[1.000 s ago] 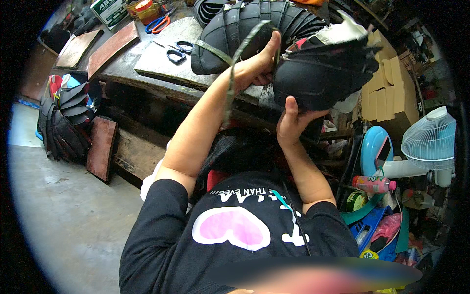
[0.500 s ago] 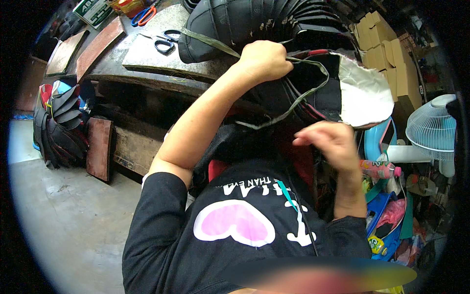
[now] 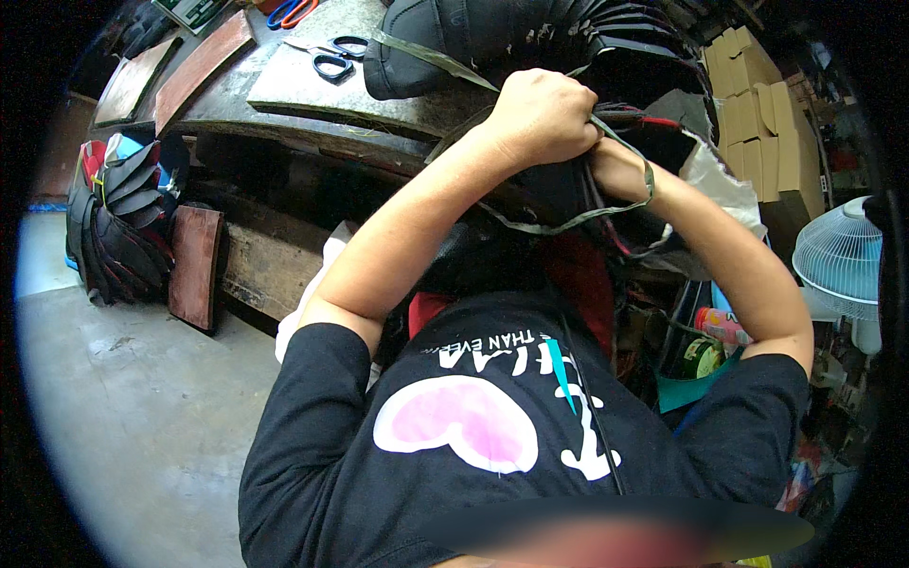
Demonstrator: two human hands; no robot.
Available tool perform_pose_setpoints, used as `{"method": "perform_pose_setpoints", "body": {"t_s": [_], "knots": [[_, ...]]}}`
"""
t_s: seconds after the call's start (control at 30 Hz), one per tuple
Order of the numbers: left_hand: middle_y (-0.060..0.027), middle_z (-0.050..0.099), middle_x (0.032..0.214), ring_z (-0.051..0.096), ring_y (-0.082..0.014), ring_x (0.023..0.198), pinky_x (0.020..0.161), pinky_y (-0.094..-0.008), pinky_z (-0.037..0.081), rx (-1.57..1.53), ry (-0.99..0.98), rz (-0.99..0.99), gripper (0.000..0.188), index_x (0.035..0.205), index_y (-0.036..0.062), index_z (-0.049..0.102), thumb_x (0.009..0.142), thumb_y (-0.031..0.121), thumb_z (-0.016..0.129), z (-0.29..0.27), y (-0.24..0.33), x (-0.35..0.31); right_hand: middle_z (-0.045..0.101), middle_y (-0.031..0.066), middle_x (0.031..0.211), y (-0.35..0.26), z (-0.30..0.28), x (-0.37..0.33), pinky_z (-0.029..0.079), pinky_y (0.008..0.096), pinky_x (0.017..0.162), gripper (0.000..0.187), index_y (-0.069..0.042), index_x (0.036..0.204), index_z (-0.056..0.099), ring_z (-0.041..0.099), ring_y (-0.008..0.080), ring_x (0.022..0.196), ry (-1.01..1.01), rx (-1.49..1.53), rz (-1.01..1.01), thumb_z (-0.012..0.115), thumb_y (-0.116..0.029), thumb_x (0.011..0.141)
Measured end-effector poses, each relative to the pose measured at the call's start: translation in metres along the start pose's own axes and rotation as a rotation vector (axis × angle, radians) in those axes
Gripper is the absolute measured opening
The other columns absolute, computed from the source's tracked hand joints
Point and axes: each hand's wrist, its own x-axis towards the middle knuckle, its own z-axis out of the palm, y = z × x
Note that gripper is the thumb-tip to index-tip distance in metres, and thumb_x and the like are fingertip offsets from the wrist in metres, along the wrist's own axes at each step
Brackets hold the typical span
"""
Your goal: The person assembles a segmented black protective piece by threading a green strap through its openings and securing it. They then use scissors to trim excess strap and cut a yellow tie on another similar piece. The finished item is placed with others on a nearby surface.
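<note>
Our left hand [image 3: 544, 114] is closed in a fist, knuckles up, around a flat grey-green fabric strap [image 3: 431, 57] that runs out of it on both sides. Half a second ago our right hand [image 3: 620, 170] was free and blurred below; now it has come up under the left, so both hands meet at one spot. Its fingers are hidden, and we cannot tell whether they grip or only press.

The thick, ribbed bundle of curved black pieces [image 3: 540, 28] lies just beyond our fists, at the near edge of the workbench. Beside our right forearm, a pale, white-faced sheet [image 3: 724, 185] hangs from the dark pieces — a little crumpled, and showing less of its face than half a second ago.

The strap's lower loop droops under our hands and crosses our right wrist. To us that slack suggests the strap is not yet drawn tight, and that the work now takes both hands instead of one.

To the left, dark-blue-handled metal scissors [image 3: 327, 54] rest open on a pale, speckled slab [image 3: 294, 95], near an orange-and-blue-handled tool [image 3: 289, 14], well apart from either hand.
</note>
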Motion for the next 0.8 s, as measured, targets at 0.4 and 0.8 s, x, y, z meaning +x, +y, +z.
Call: {"method": "perform_pose_setpoints", "body": {"t_s": [0.4, 0.8], "knots": [[-0.0134, 0.07, 0.087, 0.068, -0.0278, 0.082, 0.075, -0.0375, 0.053, -0.212, 0.085, 0.162, 0.038, 0.095, 0.0057, 0.072, 0.075, 0.038, 0.069, -0.012, 0.017, 0.008, 0.062, 0.0112, 0.119, 0.0, 0.033, -0.021, 0.053, 0.035, 0.089, 0.047, -0.003, 0.127, 0.052, 0.063, 0.0188, 0.104, 0.44, 1.337, 0.427, 0.043, -0.041, 0.1], [0.0075, 0.029, 0.057, 0.025, -0.0061, 0.052, 0.049, -0.0248, 0.02, -1.402, 0.233, -0.229, 0.071, 0.094, 0.0014, 0.072, 0.102, 0.053, 0.025, -0.019, 0.001, 0.019, 0.051, 0.0099, 0.137, 0.036, 0.036, -0.02, 0.039, 0.0388, 0.106, 0.048, -0.004, 0.139, 0.044, 0.049, 0.0213, 0.124, 0.83, 0.991, -0.099, 0.044, -0.033, 0.1]]}}
